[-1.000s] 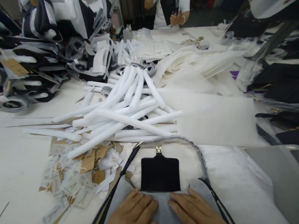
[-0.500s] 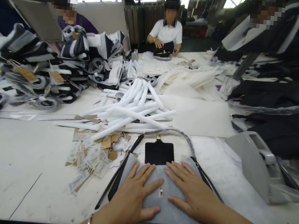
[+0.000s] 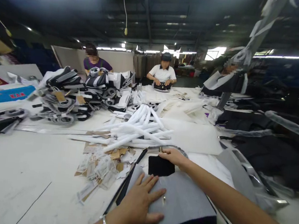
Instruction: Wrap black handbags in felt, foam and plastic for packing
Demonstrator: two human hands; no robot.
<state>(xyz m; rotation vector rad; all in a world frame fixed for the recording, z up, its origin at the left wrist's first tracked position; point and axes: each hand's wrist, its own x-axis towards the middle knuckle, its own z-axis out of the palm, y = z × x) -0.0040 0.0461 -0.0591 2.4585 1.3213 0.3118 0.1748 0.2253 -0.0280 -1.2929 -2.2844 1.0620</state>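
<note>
A black handbag (image 3: 198,223) lies on the table in front of me, with a thin grey sheet (image 3: 180,191) spread over its front. A small metal fitting (image 3: 164,200) shows through the sheet. My left hand (image 3: 141,199) lies flat on the sheet, fingers spread. Beyond the sheet's far edge, the bag's black flap tab (image 3: 161,166) points away from me. My right hand (image 3: 174,156) reaches over the bag and pinches the gold clasp (image 3: 160,150) at the tab's tip. A wrapped strap (image 3: 179,149) curves behind that hand.
White foam tubes (image 3: 136,128) and loose hang tags (image 3: 103,164) lie beyond the bag, to the left. Wrapped black bags (image 3: 67,99) are piled at the far left. A grey plastic holder (image 3: 245,173) and black material stand right. Co-workers sit across the table.
My right hand has left the grey sheet and moved forward to the gold clasp. My left hand stays flat on the sheet. The view has tilted upward.
</note>
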